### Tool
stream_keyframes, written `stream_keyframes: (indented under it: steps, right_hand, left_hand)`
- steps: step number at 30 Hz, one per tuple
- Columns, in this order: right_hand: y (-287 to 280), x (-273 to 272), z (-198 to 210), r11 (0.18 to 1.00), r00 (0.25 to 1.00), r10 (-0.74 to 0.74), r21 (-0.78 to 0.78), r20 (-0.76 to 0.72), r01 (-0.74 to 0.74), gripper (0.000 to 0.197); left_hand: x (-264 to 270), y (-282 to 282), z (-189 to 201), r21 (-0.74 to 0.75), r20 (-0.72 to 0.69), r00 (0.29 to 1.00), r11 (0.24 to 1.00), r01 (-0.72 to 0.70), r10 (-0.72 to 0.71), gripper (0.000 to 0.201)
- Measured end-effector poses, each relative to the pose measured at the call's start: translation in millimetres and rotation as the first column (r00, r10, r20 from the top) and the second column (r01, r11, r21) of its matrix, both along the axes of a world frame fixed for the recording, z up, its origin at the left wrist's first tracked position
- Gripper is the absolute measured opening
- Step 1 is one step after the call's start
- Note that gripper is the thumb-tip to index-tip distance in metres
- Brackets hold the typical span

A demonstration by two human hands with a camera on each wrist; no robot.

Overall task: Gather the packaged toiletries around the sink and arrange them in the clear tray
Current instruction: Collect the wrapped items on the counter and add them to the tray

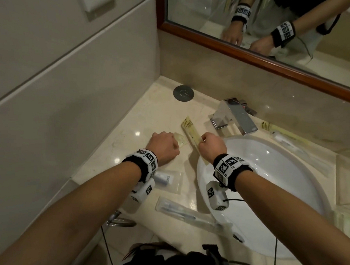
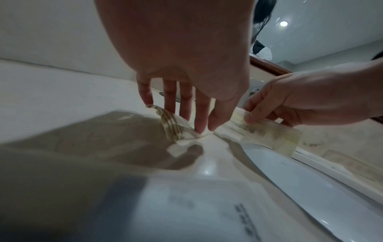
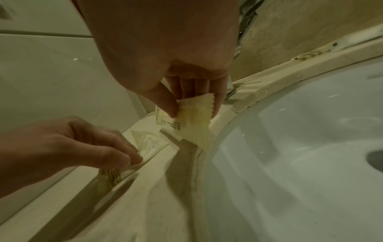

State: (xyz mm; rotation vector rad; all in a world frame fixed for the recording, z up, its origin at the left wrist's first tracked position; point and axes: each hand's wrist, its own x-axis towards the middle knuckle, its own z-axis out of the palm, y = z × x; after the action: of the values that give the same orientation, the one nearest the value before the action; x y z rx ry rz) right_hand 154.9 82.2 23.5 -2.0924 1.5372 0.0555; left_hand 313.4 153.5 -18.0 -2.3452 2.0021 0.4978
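A long yellow sachet (image 1: 190, 130) lies on the counter left of the sink (image 1: 290, 180). My right hand (image 3: 176, 113) pinches its near end between thumb and fingers and lifts that end off the counter. Just to the left, my left hand (image 2: 205, 130) pinches a small pale sachet (image 2: 173, 126) with a striped edge against the counter. The clear tray (image 1: 349, 180) stands at the far right of the counter. Several wrapped items lie around: a toothbrush pack (image 1: 185, 213), a small tube pack (image 1: 167, 179), and a long pack (image 1: 282, 137) right of the faucet.
The chrome faucet (image 1: 234, 115) stands behind the basin, close to the yellow sachet's far end. A round grey cap (image 1: 183, 93) sits in the counter's back corner. The tiled wall runs along the left, and the mirror frame (image 1: 256, 57) along the back.
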Motion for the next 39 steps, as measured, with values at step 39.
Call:
stream_keyframes:
  steps: [39]
  right_hand:
    - [28, -216, 21, 0.971, 0.969, -0.238, 0.019, 0.063, 0.237, 0.032]
  left_hand:
    - [-156, -15, 45, -0.083, -0.387, 0.922, 0.995, -0.060, 0.024, 0.013]
